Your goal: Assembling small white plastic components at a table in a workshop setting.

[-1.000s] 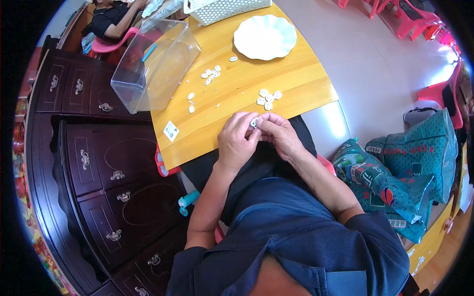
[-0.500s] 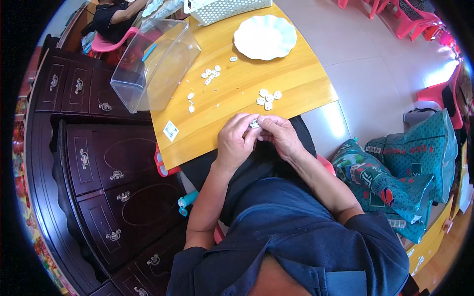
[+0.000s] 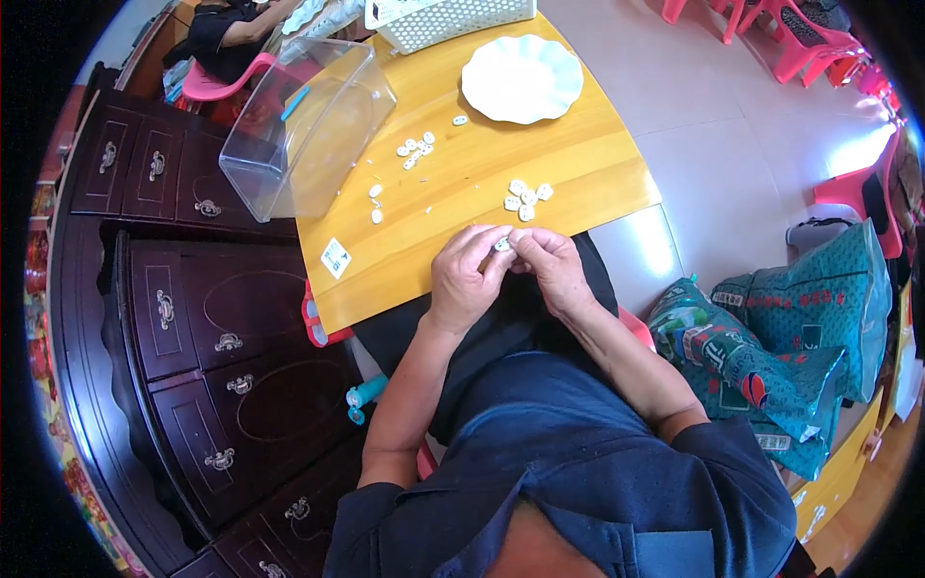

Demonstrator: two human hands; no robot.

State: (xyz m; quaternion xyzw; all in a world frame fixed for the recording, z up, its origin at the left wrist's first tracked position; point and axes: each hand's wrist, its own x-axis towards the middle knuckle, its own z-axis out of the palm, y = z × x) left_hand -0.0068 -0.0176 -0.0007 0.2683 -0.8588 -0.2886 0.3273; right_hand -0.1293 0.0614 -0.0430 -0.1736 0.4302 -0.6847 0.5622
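Observation:
My left hand [image 3: 462, 277] and my right hand [image 3: 553, 272] meet at the table's near edge, above my lap. Between their fingertips they pinch a small white piece [image 3: 502, 245] with dark marks, mostly covered by the fingers. Just beyond my right hand lies a loose cluster of similar white pieces [image 3: 527, 200]. Farther off to the left sits another group of small pieces [image 3: 412, 151], and a single piece [image 3: 460, 120] rests near the plate. Two white pieces [image 3: 376, 192] lie at the left side of the wooden table [image 3: 578, 159].
A scalloped white plate [image 3: 522, 80] and a white perforated basket [image 3: 453, 29] stand at the far end. A clear plastic box [image 3: 299, 144] overhangs the left edge, near a white card [image 3: 334, 258]. Dark drawers [image 3: 260, 318] flank the left; green sacks [image 3: 771, 337] stand right. Another person [image 3: 231, 39] sits far left.
The small white piece has turned a little between the fingertips and shows less of its face. Both hands stay in nearly the same place; the whole view has shifted slightly.

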